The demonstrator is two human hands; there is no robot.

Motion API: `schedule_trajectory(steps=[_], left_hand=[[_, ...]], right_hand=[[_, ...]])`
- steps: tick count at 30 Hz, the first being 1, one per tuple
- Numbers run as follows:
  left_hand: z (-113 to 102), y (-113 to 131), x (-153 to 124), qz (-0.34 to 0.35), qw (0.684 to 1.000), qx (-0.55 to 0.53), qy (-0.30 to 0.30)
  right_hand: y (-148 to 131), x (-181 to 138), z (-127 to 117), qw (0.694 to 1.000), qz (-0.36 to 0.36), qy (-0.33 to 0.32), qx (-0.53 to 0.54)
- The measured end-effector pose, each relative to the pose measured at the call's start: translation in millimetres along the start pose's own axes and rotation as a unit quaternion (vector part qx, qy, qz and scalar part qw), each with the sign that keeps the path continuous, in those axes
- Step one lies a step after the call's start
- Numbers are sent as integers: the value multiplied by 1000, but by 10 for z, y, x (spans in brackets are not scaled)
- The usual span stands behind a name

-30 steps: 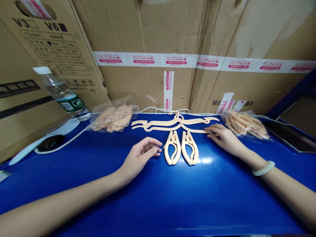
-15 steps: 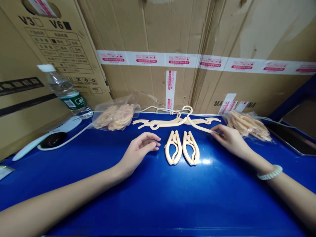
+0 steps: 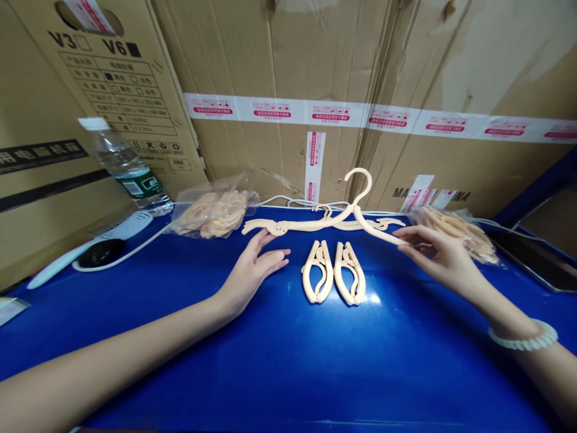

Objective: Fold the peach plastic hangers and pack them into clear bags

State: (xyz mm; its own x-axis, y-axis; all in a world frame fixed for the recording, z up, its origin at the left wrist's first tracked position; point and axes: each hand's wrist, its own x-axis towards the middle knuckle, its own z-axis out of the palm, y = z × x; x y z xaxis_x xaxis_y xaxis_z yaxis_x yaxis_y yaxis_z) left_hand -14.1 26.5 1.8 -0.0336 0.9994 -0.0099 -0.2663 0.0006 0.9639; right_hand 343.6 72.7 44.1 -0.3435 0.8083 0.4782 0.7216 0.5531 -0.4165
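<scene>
A cream folding hanger [image 3: 311, 225] is spread open across the back of the blue table, its hook raised. My right hand [image 3: 444, 258] pinches the tip of the hanger's right arm between thumb and fingers. On the other side, my left hand [image 3: 246, 273] is open, fingers apart, its fingertips close under the hanger's left arm; whether they touch it I cannot tell. Behind, partly covered, lies at least one more unfolded hanger [image 3: 360, 225]. Two folded hangers, a left one [image 3: 309, 279] and a right one [image 3: 358, 282], lie side by side between my hands.
Clear bags of folded hangers lie at the left [image 3: 211, 213] and right [image 3: 460, 231]. Further left are a water bottle [image 3: 135, 174], a hairbrush [image 3: 128, 227] and a black mouse [image 3: 101, 252]. Cardboard boxes [image 3: 270, 156] wall the back; a dark flat device [image 3: 527, 258] lies at right.
The hanger in my right hand has tipped up, its hook higher and further right. My right hand has shifted slightly right. My left hand has moved up toward the hanger's left arm.
</scene>
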Motion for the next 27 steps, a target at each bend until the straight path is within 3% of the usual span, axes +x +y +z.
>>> schedule_trajectory(steps=[6, 12, 19, 23, 27], left_hand=[[-50, -93, 3, 55, 991, 101, -64], [-99, -117, -27, 124, 951, 248, -140], [-105, -37, -31, 124, 936, 316, -95], [-97, -31, -25, 131, 936, 314, -88], [-111, -46, -23, 138, 936, 309, -92]], right_hand=[[-144, -13, 11, 994, -82, -59, -28], [-192, -47, 70, 989, -123, -82, -12], [-140, -58, 118, 969, -219, -71, -90], [-143, -75, 92, 952, -231, -38, -196], [-182, -122, 78, 944, -226, -30, -238]])
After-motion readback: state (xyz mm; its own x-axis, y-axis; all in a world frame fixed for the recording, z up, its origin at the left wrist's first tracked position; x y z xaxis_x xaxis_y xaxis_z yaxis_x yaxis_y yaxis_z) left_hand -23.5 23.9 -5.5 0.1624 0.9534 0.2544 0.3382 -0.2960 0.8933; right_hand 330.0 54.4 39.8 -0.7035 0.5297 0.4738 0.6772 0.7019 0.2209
